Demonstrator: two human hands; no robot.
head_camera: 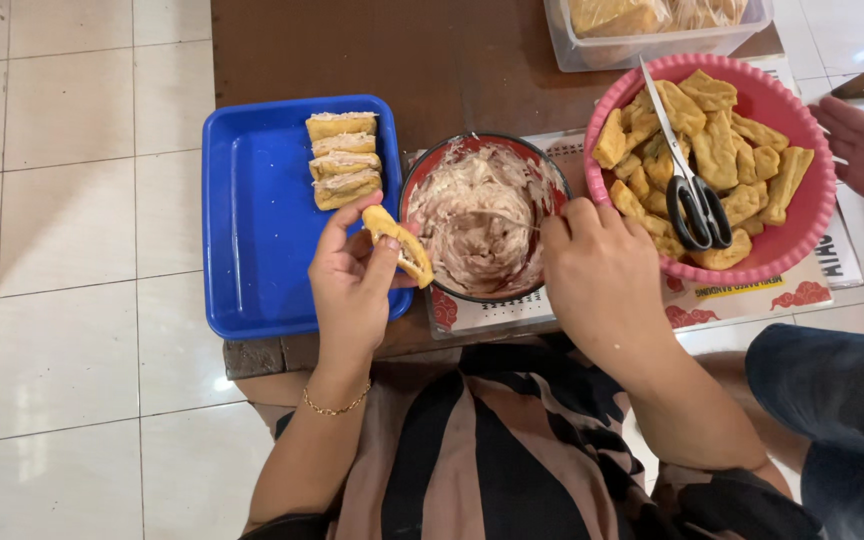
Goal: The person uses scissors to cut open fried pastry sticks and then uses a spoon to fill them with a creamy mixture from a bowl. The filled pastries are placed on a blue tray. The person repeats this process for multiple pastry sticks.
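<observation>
Head view: your left hand (pixel 352 280) grips a tofu piece (pixel 399 243) over the blue tray (pixel 252 250). Your right hand (pixel 597 270) is closed on what looks like a spoon (pixel 497 216) in the filling bowl (pixel 482 215), beside the pink basket (pixel 812 215) with scissors (pixel 687 180).

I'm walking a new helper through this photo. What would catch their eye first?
Probably the pink basket at the right, heaped with fried tofu pieces and black-handled scissors on top. Next, the left hand holding a tofu piece beside the central bowl of pale filling, where the right hand works a utensil. Stuffed pieces line the blue tray.
</observation>
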